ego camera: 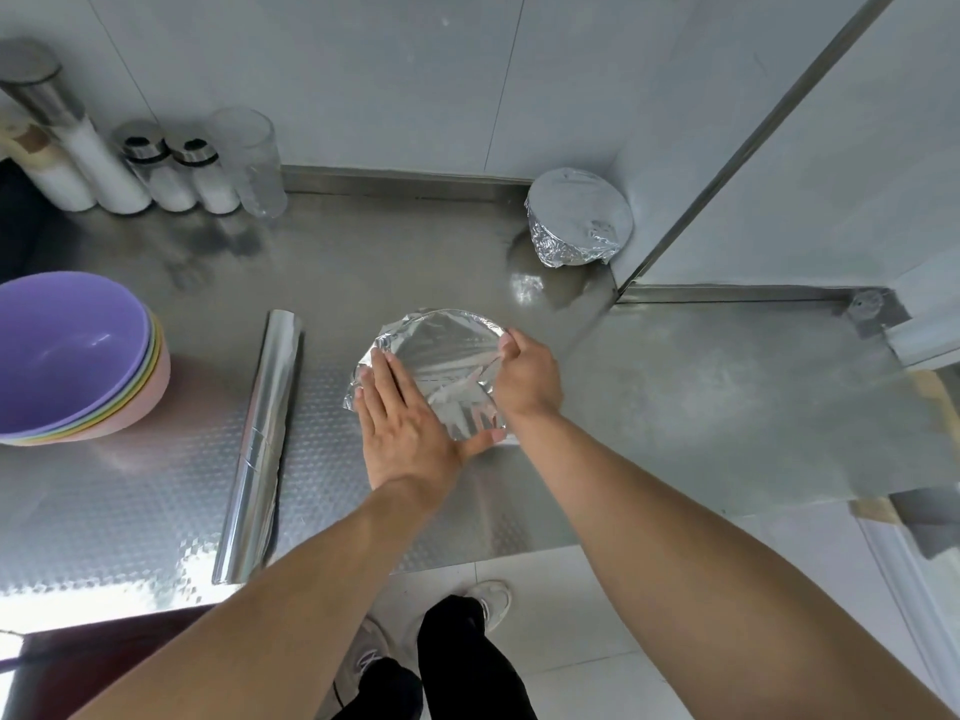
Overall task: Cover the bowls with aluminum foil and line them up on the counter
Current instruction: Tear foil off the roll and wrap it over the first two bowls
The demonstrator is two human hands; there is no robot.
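Risk: thin foil may tear under right-hand pinch, or bowl may skid on slick steel counter (675, 397) if flat press slips.

Round foil-covered bowl (436, 371) at counter centre, sheet crinkled, tucked along far rim, near edge looser. Left hand (402, 415) flat, fingers straight, pressing foil on left side. Right hand (524, 374) pinching foil at right rim.

Second foil-wrapped bowl (579, 215) finished, in back corner, well apart. Stack of pastel plastic bowls, purple on top (72, 356), uncovered at left; silver foil roll (265, 444) between stack and bowl.
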